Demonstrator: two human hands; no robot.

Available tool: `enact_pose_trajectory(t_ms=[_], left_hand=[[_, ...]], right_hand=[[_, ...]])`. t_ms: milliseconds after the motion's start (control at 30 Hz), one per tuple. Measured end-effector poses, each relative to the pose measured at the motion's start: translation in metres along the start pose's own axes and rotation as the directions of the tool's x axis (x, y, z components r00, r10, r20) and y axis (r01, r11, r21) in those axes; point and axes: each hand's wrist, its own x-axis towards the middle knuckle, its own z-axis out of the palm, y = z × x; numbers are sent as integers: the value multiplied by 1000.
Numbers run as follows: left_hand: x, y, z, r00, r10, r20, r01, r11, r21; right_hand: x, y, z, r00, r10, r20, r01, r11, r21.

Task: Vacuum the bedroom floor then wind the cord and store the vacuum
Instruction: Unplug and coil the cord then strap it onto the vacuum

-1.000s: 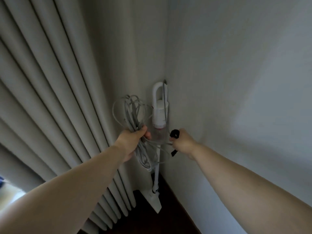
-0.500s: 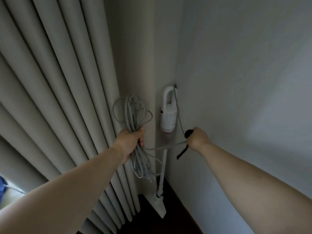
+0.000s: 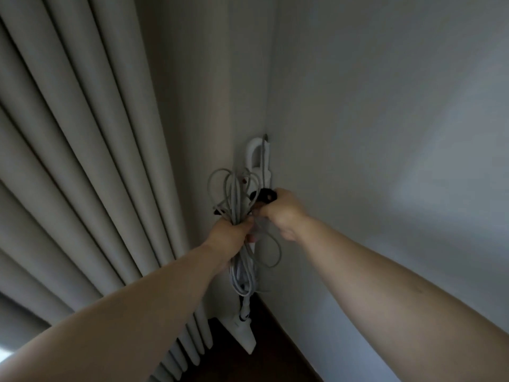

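Since the earlier frame, the right hand (image 3: 281,212) has closed in from well apart to just beside the left hand (image 3: 230,235), bringing the black strap (image 3: 265,196) to the coiled cord (image 3: 237,205). Left hand grips the coil; right hand pinches the strap. Stick vacuum (image 3: 259,161) stands in the corner, beside the curtain (image 3: 96,161). Step in hand, by judgement: binding the cord — next, wrap the strap round the bundle and fasten it.

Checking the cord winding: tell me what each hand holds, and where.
Left hand grips the coiled cord mid-bundle; right hand pinches the black strap near its end.
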Motion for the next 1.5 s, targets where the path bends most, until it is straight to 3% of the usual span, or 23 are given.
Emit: enact_pose_trajectory(t_ms=[100, 167, 367, 433, 533, 633, 733, 867, 1000, 1100, 1267, 1500], left_hand=[[-1, 3, 4, 998, -19, 57, 25, 995, -101], [-2, 5, 3, 996, -26, 82, 33, 996, -78], [1, 9, -13, 995, -94, 44, 92, 995, 45], [0, 9, -15, 996, -83, 14, 82, 994, 70], [-3, 8, -22, 996, -90, -16, 91, 995, 39], [-6, 9, -31, 995, -83, -47, 81, 996, -34], [-8, 10, -40, 993, -96, -63, 89, 991, -100], [-6, 8, -41, 992, -120, -48, 118, 992, -51], [-3, 6, -20, 988, -81, -132, 82, 997, 1], [2, 10, -3, 970, -65, -234, 83, 994, 69], [12, 23, 16, 933, -52, -355, 8, 992, -125], [14, 33, 47, 945, -52, -322, -25, 973, -229]], right_hand=[[-3, 4, -3, 999, 35, 36, -38, 997, 69], [-3, 9, -6, 997, 63, 52, -71, 983, 167], [31, 22, -34, 951, 150, -269, -69, 955, 288], [36, 22, -33, 968, 57, -243, -30, 993, 114], [33, 21, -18, 999, -50, -21, 42, 953, -299], [33, 20, -12, 995, -81, 50, 95, 899, -428], [36, 12, -16, 985, -171, 21, 165, 898, -408], [38, -10, -11, 952, -305, 27, 290, 868, -402], [31, -33, -10, 917, -390, 83, 392, 845, -364], [33, -31, -21, 933, -348, 89, 359, 889, -284], [33, -12, -42, 973, -208, 105, 213, 976, -42], [39, 0, -54, 975, -187, 119, 189, 982, -3]])
